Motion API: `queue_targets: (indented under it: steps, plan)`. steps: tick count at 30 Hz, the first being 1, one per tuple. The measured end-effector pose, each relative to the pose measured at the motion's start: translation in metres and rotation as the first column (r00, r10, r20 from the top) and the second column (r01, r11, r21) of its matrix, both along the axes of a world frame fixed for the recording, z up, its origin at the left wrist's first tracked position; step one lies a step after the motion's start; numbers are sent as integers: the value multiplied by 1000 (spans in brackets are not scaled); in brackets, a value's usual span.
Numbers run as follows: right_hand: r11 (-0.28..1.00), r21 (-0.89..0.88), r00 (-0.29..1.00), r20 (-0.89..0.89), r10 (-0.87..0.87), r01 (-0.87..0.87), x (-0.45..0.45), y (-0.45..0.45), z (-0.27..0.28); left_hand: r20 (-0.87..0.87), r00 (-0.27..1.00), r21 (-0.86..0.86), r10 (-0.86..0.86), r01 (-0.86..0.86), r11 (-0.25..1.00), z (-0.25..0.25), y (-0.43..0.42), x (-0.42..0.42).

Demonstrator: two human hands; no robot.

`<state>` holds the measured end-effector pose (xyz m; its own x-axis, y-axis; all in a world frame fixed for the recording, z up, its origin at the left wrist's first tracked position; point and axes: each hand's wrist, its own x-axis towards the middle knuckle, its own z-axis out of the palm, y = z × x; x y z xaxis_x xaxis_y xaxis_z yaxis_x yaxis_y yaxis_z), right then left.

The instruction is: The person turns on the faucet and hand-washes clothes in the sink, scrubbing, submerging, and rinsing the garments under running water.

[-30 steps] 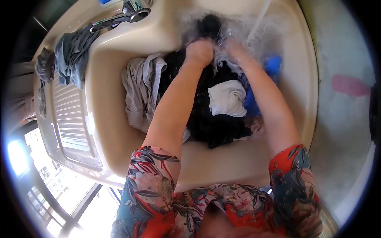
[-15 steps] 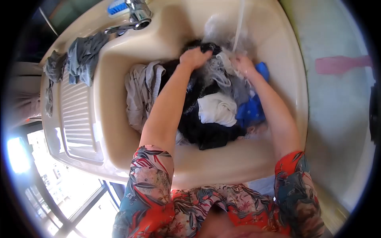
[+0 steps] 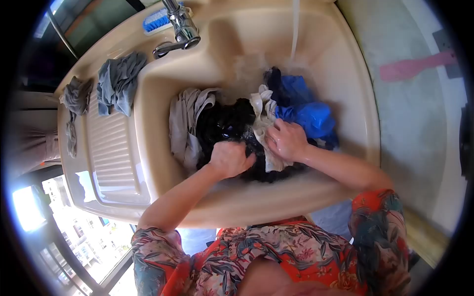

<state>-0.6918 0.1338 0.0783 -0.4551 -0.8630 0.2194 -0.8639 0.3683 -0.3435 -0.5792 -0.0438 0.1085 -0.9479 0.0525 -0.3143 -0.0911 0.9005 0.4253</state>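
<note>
Wet clothes lie in water in a beige sink (image 3: 355,123). My left hand (image 3: 230,159) is closed on black cloth (image 3: 224,123) near the front of the basin; its fingertips are partly hidden. To its right, my right hand (image 3: 287,140) has its fingers bent over a cream cloth (image 3: 264,111), gripping it. Blue cloth (image 3: 308,116) lies just beyond and right of my right hand. At the basin's left side rests a light grey garment (image 3: 185,123).
A thin stream of water (image 3: 295,34) falls at the back of the basin. The chrome faucet (image 3: 183,30) and a blue brush (image 3: 157,20) are at the back left. Grey cloths (image 3: 118,81) lie on the ribbed drainboard (image 3: 111,158). A wall stands on the right.
Both hands have come from the back of the basin towards its front edge. The cream cloth and blue cloth have shifted, and the white bundle no longer shows. The view has moved too.
</note>
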Motion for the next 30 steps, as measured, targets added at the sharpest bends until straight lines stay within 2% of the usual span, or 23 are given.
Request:
queue_targets:
  steps: [3, 4, 6, 8, 10, 11, 13, 15, 17, 19, 20, 22, 23, 24, 26, 27, 28, 29, 30]
  plan:
    - [994, 73, 995, -57, -77, 81, -34, -20, -50, 93, 995, -12, 39, -38, 999, -17, 3, -29]
    - [991, 85, 995, -27, -96, 98, -50, -28, -61, 135, 989, -12, 58, -57, 998, -26, 3, -43]
    - [973, 138, 974, 105, -201, 186, -87, -45, -95, 174, 977, -3, 126, -127, 992, -46, 5, -73]
    - [882, 387, 883, 265, -387, 270, -136, -65, -106, 167, 958, 19, 235, -241, 970, -72, 9, -104]
    - [838, 483, 921, 142, -362, 255, -168, -76, -141, 155, 936, 22, 315, -322, 946, -97, 4, -132]
    - [855, 451, 926, 138, -351, 257, -170, -71, -151, 201, 918, 49, 343, -359, 932, -106, -3, -146]
    - [883, 392, 937, 121, -327, 257, -158, -53, -140, 292, 872, 106, 393, -437, 893, -111, -12, -163]
    - [915, 309, 950, 88, -299, 259, -152, -47, -114, 221, 931, 103, 290, -318, 943, -107, -17, -158]
    - [870, 459, 964, 95, -250, 181, -157, -51, -77, 180, 954, 86, 240, -258, 962, -96, -16, -148]
    - [644, 765, 966, 158, -204, 11, -169, -68, -20, 161, 956, 57, 245, -257, 965, -67, -14, -144]
    - [775, 631, 978, 145, -152, 26, -178, -61, -10, 243, 957, -37, 159, -155, 987, -34, -14, -148]
    - [957, 280, 991, 84, -107, 80, -192, -54, -12, 118, 984, -65, 137, -130, 989, -3, -17, -167]
    - [990, 71, 991, 42, -126, 122, -204, -55, -18, 53, 992, -80, 116, -112, 990, -1, -18, -180]
    - [990, 85, 986, 119, -120, 110, -220, -57, -53, -96, 990, -89, 99, -108, 990, -20, -19, -192]
    - [850, 514, 961, 158, -228, 117, -231, -59, -97, -386, 920, -104, 62, -110, 988, -70, -21, -214]
    - [711, 697, 945, 160, -285, 96, -230, -57, -108, -193, 978, -71, 76, -91, 993, -75, -20, -221]
    - [752, 656, 853, 352, -385, 69, -213, -49, -69, 12, 997, -31, 75, -75, 997, -78, -18, -224]
    - [786, 615, 843, 389, -371, 62, -209, -37, -77, 211, 975, 15, 64, -69, 998, -80, -16, -227]
    - [820, 570, 838, 419, -350, 57, -208, -23, -85, 219, 970, 58, 107, -122, 991, -95, -16, -227]
